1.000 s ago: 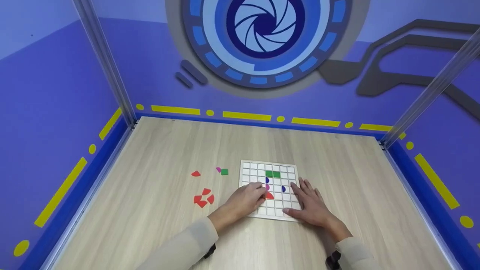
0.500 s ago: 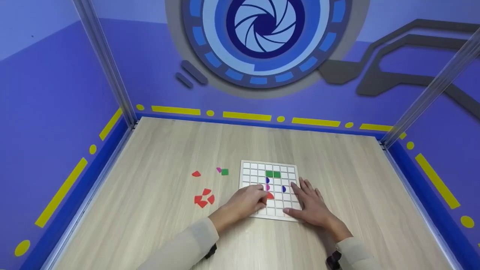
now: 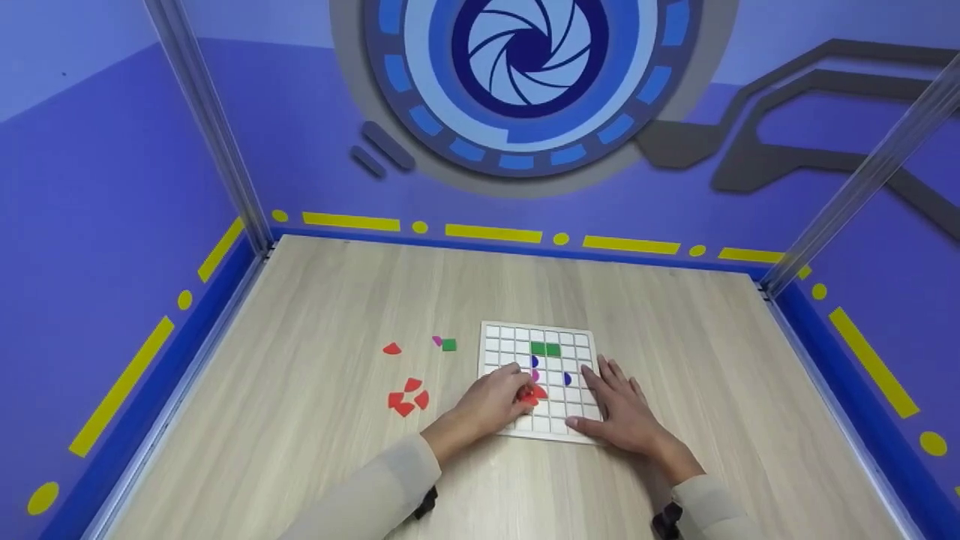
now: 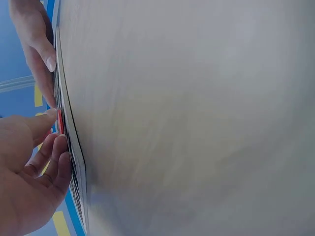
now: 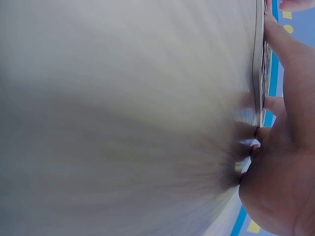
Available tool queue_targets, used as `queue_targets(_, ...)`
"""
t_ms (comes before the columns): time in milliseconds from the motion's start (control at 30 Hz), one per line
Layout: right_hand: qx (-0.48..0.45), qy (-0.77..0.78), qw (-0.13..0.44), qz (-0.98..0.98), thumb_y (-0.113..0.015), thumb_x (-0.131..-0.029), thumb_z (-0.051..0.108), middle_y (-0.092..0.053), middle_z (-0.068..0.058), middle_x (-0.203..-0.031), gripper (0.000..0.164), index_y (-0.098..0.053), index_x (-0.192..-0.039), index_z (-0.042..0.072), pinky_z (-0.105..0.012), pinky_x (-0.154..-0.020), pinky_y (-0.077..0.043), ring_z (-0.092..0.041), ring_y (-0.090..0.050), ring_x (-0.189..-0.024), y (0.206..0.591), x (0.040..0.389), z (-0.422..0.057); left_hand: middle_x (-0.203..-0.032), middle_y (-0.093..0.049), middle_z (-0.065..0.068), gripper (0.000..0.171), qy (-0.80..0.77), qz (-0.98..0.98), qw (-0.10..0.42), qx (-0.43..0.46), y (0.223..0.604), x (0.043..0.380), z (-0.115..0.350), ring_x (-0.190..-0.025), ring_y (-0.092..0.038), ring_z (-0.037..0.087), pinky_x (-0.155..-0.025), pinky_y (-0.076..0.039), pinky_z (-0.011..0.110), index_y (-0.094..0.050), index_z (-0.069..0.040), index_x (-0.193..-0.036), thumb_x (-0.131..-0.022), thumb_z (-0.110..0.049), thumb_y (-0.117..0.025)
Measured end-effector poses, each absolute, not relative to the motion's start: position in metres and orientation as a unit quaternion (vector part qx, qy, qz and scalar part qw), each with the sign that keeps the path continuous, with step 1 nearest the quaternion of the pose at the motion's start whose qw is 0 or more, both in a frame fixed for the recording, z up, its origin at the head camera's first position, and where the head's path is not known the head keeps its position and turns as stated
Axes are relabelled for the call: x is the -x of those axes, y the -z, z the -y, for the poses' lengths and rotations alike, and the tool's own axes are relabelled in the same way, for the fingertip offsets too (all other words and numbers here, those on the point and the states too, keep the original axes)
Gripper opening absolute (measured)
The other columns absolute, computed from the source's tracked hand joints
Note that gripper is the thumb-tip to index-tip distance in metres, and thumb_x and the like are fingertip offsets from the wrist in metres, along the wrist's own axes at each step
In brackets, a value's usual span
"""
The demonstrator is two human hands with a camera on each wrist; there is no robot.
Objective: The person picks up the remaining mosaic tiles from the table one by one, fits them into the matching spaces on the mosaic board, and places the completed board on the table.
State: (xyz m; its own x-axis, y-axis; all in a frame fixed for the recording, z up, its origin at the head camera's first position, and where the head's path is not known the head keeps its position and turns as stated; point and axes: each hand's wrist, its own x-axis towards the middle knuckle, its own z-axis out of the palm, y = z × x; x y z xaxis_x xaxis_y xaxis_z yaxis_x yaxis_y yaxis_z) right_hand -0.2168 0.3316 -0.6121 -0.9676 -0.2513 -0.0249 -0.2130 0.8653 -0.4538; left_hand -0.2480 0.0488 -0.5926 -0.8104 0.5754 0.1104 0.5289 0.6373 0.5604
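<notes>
On the board [image 3: 508,358], the left hand [image 3: 491,401] pinches a red piece [image 3: 531,400], perhaps to align it; the right hand [image 3: 626,412], fingers spread, likely steadies the edge.

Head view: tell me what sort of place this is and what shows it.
Probably an indoor, purpose-built booth or workstation: a wood-grain table is enclosed by blue-purple walls, a pale post stands at its far left corner, and a large circular graphic decorates the back.
</notes>
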Motion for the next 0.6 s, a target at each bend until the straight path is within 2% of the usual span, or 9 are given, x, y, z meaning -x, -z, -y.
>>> queue_targets(267,0.124,0.233,0.049,-0.963,-0.07,-0.089,0.07,-0.013,-0.021,-0.174,0.105,-0.032,-0.166,0.01,-0.068,-0.124,-0.005,-0.042,-0.007,-0.161,0.612,0.217,-0.331,-0.101,-0.059,-0.004,0.015,-0.304,-0.898,0.036,-0.315,0.594,0.253,-0.047,-0.087,-0.055,0.006,-0.082,-0.051,0.025,-0.078,-0.012,-0.11,-0.097,-0.019,-0.08)
queue_targets(467,0.124,0.229,0.044,-0.964,-0.07,-0.088,0.071,-0.014,-0.019,-0.175,0.106,-0.032,-0.167,0.011,-0.068,-0.124,-0.005,-0.042,-0.008,-0.162,0.612,0.217,-0.332,-0.101,-0.062,-0.005,0.016,-0.334,-0.884,0.073,-0.319,0.591,0.254,-0.04,-0.089,-0.055,0.006,-0.084,-0.051,0.024,-0.08,-0.012,-0.112,-0.097,-0.016,-0.08)
queue_targets(600,0.122,0.228,0.046,-0.965,-0.069,-0.088,0.073,-0.013,-0.019,-0.175,0.106,-0.032,-0.167,0.012,-0.068,-0.124,-0.005,-0.042,-0.007,-0.162,0.613,0.218,-0.333,-0.099,-0.064,-0.006,0.011,-0.318,-0.883,0.085,-0.335,0.588,0.254,-0.039,-0.087,-0.054,0.005,-0.082,-0.05,0.024,-0.081,-0.014,-0.108,-0.097,-0.017,-0.079)
